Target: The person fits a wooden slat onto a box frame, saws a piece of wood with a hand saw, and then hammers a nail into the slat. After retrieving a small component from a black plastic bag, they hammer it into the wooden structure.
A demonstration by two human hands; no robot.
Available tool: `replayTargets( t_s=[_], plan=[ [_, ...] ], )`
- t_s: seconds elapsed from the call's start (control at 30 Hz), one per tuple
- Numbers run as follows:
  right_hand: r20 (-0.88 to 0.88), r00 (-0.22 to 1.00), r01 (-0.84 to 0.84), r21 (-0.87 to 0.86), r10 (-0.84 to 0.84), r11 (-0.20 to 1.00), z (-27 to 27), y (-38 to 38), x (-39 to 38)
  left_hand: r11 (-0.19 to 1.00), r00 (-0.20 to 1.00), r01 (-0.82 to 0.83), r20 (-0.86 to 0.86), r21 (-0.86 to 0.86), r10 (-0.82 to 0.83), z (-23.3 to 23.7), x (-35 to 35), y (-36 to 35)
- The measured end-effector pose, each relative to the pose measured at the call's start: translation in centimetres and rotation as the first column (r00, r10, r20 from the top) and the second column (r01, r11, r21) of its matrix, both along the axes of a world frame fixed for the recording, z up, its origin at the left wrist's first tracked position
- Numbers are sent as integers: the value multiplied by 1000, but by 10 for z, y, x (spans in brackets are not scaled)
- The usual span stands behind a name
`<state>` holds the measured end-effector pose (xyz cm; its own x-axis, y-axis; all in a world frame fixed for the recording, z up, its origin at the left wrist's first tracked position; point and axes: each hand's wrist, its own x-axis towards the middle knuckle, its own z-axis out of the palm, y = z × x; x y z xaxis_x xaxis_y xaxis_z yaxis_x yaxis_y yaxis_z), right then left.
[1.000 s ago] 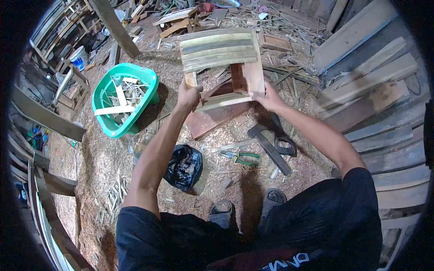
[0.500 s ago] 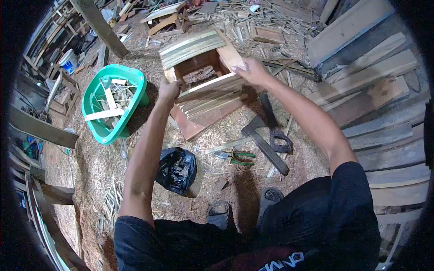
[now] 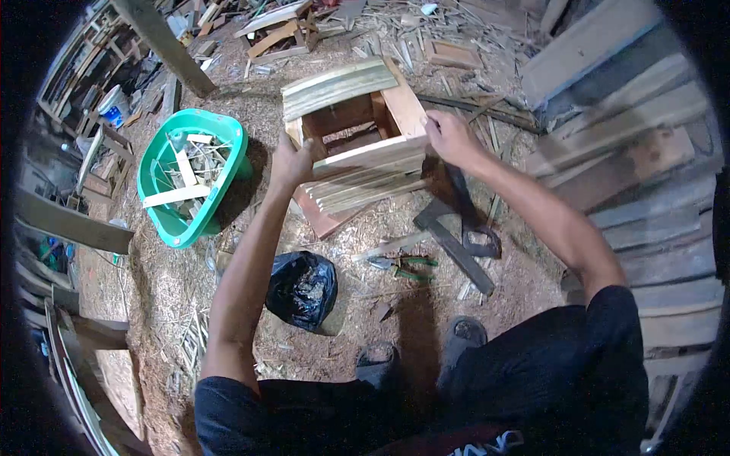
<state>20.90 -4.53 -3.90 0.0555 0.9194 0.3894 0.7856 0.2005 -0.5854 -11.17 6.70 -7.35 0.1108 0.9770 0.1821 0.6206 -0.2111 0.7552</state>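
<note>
A box-like wooden frame with slatted sides and a square opening on top is held between my hands. My left hand grips its near left corner, fingers curled over the rim. At the right corner, my right hand pinches the edge of the light top board. A reddish board shows under the frame's left side. Just below the frame on the ground lie green-handled pliers, a hammer-like tool and a dark saw handle.
A green basin of wood scraps stands at the left. A black plastic bag sits near my feet. Long planks line the right side, and a post rises at upper left. Shavings cover the floor.
The wooden frame and both my hands have shifted slightly to the right in view. The top opening shows more of the inside. Both hands keep their hold.
</note>
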Motion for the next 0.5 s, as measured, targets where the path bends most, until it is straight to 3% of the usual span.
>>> replayTargets(
  t_s=[0.07,0.1,0.13,0.2,0.23,0.27,0.3,0.33,0.37,0.43,0.47,0.5],
  plan=[
    [113,994,-6,48,0,999,2,-9,0,991,979,101,-184,90,-83,17,-1,-10],
    [194,981,-11,118,-12,993,-3,-15,2,934,944,214,-307,286,-122,20,-1,-12],
    [191,980,10,241,-57,971,-8,-21,5,715,894,281,-446,641,48,19,5,-16],
    [171,976,41,467,-135,883,-17,-35,5,616,922,376,-344,692,-176,31,15,-39],
    [126,988,21,484,-93,875,-21,-46,7,607,880,475,-344,637,-328,31,21,-54],
    [61,998,11,327,-33,945,-27,-61,6,583,821,565,-326,584,-469,27,26,-70],
    [-14,1000,-13,158,15,987,-35,-82,6,544,754,656,-490,523,-438,22,29,-87],
    [-95,994,-49,-7,48,999,-43,-97,11,497,698,716,-516,490,-495,14,35,-103],
    [69,993,-87,-67,92,994,-71,-105,23,501,649,759,-416,416,-637,-4,42,-113],
    [34,983,-148,-444,182,884,-109,-135,32,519,515,849,-367,97,-775,-44,59,-130],
    [114,977,-87,-560,181,824,-124,-153,30,521,518,845,-420,117,-745,-71,62,-145],
    [185,939,-143,-557,290,818,-142,-172,32,588,457,805,-548,-80,-700,-89,66,-160]
  ],
)
